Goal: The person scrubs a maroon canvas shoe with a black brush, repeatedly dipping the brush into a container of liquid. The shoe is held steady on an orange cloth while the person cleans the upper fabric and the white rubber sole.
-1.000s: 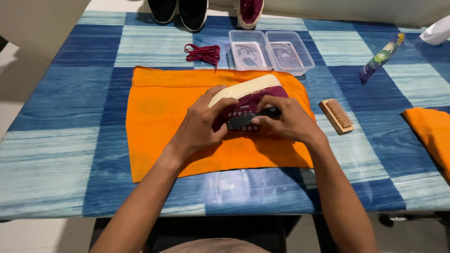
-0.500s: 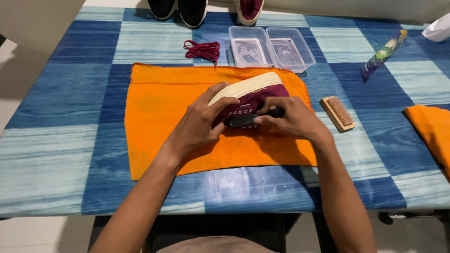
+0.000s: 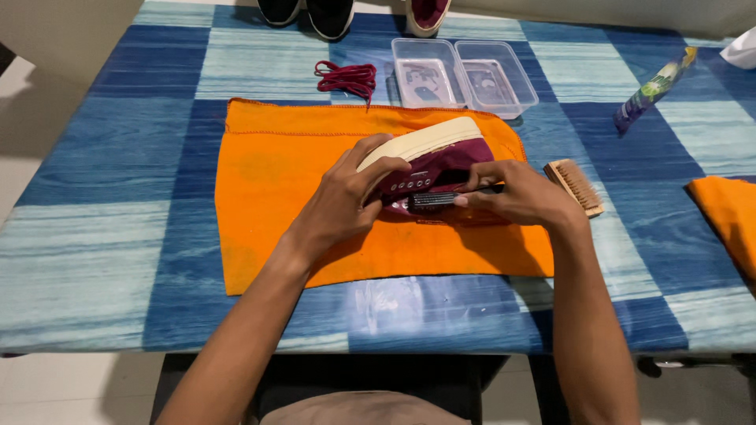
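lying tilted on its side, maroon shoe [image 3: 441, 161], sole up, lengthwise left-right; left hand [image 3: 346, 201] gripping it, right hand [image 3: 516, 195] pinching black brush [image 3: 433, 200]

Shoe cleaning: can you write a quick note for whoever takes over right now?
Left hand: grip on the maroon canvas shoe with cream sole, tipped on its side on the orange cloth.
Right hand: holds a small black brush against the shoe's eyelet side.
Done: maroon laces are out, lying beyond the cloth.
Left: I cannot tell how much is cleaned. A wooden brush lies to the right; two clear plastic tubs stand behind.
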